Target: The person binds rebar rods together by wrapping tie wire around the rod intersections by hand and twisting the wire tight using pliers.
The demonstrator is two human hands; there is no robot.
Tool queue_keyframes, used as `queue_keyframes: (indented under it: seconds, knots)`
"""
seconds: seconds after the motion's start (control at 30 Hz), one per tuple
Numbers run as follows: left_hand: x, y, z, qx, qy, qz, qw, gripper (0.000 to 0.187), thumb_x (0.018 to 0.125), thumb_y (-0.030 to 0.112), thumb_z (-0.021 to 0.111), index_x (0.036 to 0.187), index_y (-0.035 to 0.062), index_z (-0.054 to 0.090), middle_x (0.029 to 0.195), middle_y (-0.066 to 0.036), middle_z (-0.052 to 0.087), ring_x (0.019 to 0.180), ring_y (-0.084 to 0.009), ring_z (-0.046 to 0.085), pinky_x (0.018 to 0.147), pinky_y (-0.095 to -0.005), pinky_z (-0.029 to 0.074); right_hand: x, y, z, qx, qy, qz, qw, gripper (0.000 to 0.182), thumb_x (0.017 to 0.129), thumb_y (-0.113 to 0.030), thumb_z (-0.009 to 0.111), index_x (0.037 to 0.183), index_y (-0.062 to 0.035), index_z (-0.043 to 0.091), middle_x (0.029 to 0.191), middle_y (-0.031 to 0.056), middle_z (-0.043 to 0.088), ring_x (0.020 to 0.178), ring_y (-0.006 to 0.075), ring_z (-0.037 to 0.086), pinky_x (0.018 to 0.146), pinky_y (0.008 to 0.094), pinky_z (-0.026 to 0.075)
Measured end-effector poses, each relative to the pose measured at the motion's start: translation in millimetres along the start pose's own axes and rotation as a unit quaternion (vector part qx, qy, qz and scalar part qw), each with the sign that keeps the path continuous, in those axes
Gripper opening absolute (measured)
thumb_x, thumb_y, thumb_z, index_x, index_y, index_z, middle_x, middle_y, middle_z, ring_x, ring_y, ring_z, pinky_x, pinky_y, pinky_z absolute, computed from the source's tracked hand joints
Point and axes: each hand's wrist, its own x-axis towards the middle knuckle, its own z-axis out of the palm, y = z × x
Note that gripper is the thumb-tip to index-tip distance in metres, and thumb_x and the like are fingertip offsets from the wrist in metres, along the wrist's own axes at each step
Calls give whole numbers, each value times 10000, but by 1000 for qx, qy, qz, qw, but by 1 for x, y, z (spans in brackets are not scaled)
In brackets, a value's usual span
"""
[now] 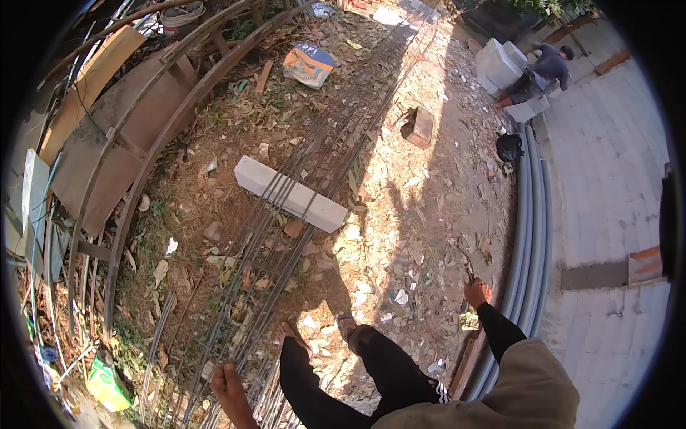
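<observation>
My left hand (227, 385) is closed in a fist above the near end of the rebar bundle; what it holds, if anything, is hidden. On the right, my right hand (478, 292) grips a thin dark tool (469, 270) that points away from me, its exact kind too small to tell. Long steel rebars (275, 247) run diagonally over the ground, tied into a cage with cross ties. Under their middle lies a pale concrete block (250, 174), which props them up. My feet stand just right of the bars.
Grey pipes (532, 229) run along the block wall (600, 179) at right. A hollow brick (421, 127) lies ahead, near a printed bag (309, 66). Curved metal frames (153, 154) and boards stand at left. A person (549, 68) bends by white blocks (498, 66) at the far right.
</observation>
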Motion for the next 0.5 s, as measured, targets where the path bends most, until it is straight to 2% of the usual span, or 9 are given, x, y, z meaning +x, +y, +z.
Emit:
queue_keyframes:
  seconds: [0.03,0.1,0.13,0.23,0.3,0.37,0.43,0.47,0.5]
  knots:
    - [22,-1,25,22,63,95,993,327,1085,291,594,1005,6,731,666,70,428,598,-48,296,556,-278,247,-6,-39,8,30,-14,-1,999,413,906,-397,666,1129,-54,724,1105,253,745,1077,462,708,934,551,556]
    - [59,-4,72,-84,3,82,993,320,1093,283,599,1071,-4,740,692,72,449,627,-31,278,558,-291,225,13,-100,79,47,-71,-25,996,453,882,-387,657,1146,-25,728,1132,263,740,1090,459,707,947,539,556]
    - [73,-14,97,-115,-18,84,990,315,1093,283,606,1094,-2,741,691,74,447,624,-27,281,557,-290,230,12,-138,103,82,-138,-51,986,424,901,-345,649,1123,11,710,1112,306,726,1095,475,698,911,552,561]
    - [111,-56,157,-186,-77,80,976,307,1093,279,624,1169,4,738,688,79,444,610,-17,292,552,-285,241,13,-231,240,162,-137,-152,965,400,945,-350,629,1010,37,709,963,310,730,998,430,731,806,546,580]
    - [122,-78,179,-205,-114,53,971,313,1093,272,631,1230,7,726,687,81,445,598,-16,305,544,-280,245,37,-274,380,66,-58,-371,924,423,960,-364,616,989,48,709,876,294,728,897,393,748,745,523,588]
    - [121,-111,183,-214,-119,17,969,318,1096,237,621,1309,13,696,674,72,462,555,-20,310,504,-259,254,21,-331,405,40,-142,-389,910,422,960,-357,609,971,51,718,814,262,728,788,371,745,695,498,589]
    - [121,-139,187,-261,-98,7,960,318,1086,223,635,1320,14,689,668,56,487,538,-24,328,488,-247,270,4,-380,413,213,-236,-213,924,424,961,-352,598,927,51,723,770,233,724,734,369,737,697,499,589]
    - [113,-141,181,-255,-97,0,962,310,1077,224,643,1299,13,693,662,48,494,522,-23,330,473,-238,266,4,-396,430,231,-205,-239,921,425,968,-353,591,875,41,723,779,221,726,731,369,730,702,501,584]
    - [100,-132,168,-248,-92,-7,964,303,1067,225,652,1277,11,698,655,40,501,506,-22,332,459,-229,262,18,-403,458,152,-173,-403,886,374,951,-323,614,856,18,733,786,229,727,729,380,729,729,515,576]
